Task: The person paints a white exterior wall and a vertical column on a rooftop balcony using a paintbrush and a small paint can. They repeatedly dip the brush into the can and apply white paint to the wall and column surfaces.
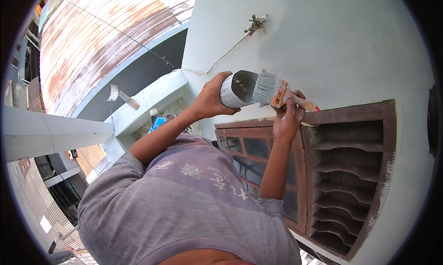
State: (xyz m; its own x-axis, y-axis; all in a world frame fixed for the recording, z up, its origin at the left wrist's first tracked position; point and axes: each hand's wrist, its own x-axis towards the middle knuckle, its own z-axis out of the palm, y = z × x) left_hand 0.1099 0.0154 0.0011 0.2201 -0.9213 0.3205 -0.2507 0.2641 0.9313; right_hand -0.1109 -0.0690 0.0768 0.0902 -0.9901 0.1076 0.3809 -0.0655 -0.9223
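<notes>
My left hand (pixel 213 98) is wrapped round a paint-smeared cylindrical can (pixel 229 92), its open mouth tilted toward the right. Inside, the can's wall shows grey; how much paint it holds I cannot tell. In my right hand (pixel 288 116) is a wide paintbrush (pixel 279 93), gripped near its ferrule, with the wooden handle (pixel 308 103) pointing right. Pale grey paint coats the bristles (pixel 265 87), whose tips are at the can's rim. Behind both hands rises a pale wall (pixel 332 48) with a slightly darker patch at its upper middle.
Below right, a brown wooden frame (pixel 390 126) holds wavy slats beside a glazed shutter (pixel 258 145). A cable runs to a fixture (pixel 255 25) on the wall. At left are a pale ledge (pixel 152 92), a beam (pixel 55 131), a blue-labelled container (pixel 157 120) and a rusty corrugated roof (pixel 106 39).
</notes>
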